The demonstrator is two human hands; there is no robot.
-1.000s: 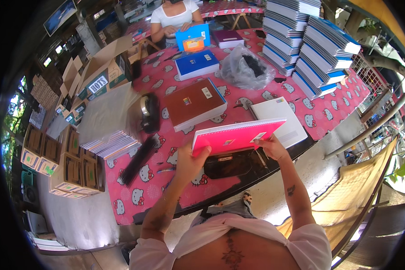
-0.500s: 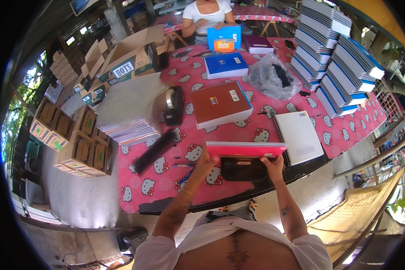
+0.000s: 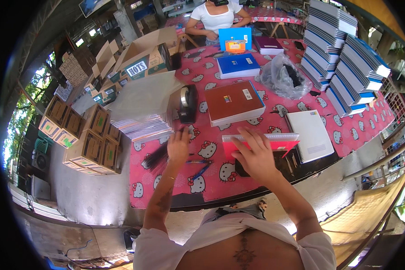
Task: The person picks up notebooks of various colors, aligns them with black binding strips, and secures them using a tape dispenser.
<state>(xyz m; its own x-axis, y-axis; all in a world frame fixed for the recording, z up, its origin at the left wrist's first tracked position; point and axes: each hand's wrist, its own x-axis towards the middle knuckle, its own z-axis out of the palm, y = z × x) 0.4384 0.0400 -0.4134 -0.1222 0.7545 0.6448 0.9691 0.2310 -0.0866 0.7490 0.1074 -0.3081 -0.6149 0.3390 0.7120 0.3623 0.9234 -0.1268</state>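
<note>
My left hand [image 3: 179, 145] is at the right end of a bundle of thin black strands [image 3: 154, 158], fingers stretched forward; whether it touches them I cannot tell. A pink-red notebook [image 3: 283, 146] stands tilted at the front of the table, its pale punched edge on top, against a dark holder [image 3: 244, 169] that is mostly hidden. Over that notebook's left part spreads my right hand [image 3: 257, 156], fingers apart. Blue pens [image 3: 200, 171] lie between my hands. To the right rests a white spiral notebook [image 3: 309, 135].
Beyond my hands lie a brown-covered stack [image 3: 235, 101], a black tape dispenser [image 3: 187, 103] and a plastic-covered notebook pile [image 3: 141, 128]. Tall notebook stacks [image 3: 330, 45] rise at the right. A clear plastic bag [image 3: 283, 76] sits nearby. Across the table is another person [image 3: 216, 20]. Cartons [image 3: 92, 144] stand left.
My left hand has left the pink-red notebook and moved left to the black strands. My right hand has shifted from its right side onto its left part, fingers spread. The view has shifted slightly.
</note>
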